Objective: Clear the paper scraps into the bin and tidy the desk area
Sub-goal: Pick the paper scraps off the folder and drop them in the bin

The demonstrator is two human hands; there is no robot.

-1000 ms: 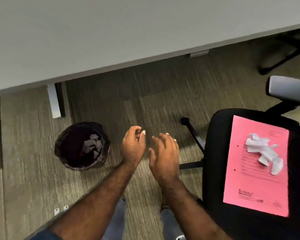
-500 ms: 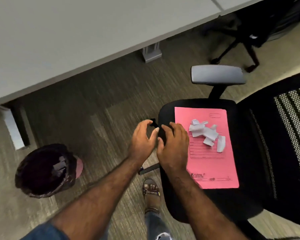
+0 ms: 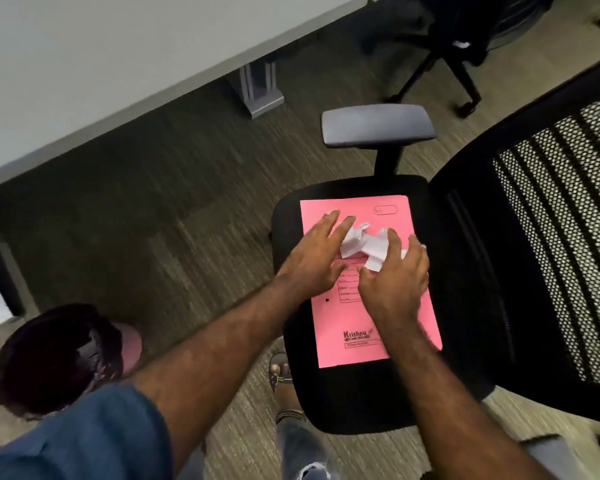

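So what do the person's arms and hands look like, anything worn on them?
Both forearms are bare, with no watch, band or ring visible on the left hand or the right hand, and no gloves. The left arm has a blue denim-like sleeve ending near the elbow. The right arm's sleeve is out of frame, so I cannot tell.

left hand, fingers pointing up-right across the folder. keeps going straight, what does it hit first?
Probably the white paper scraps: the left hand lies low over the pink folder, its fingertips at the pile's near edge. Contact can't be confirmed from this one view.
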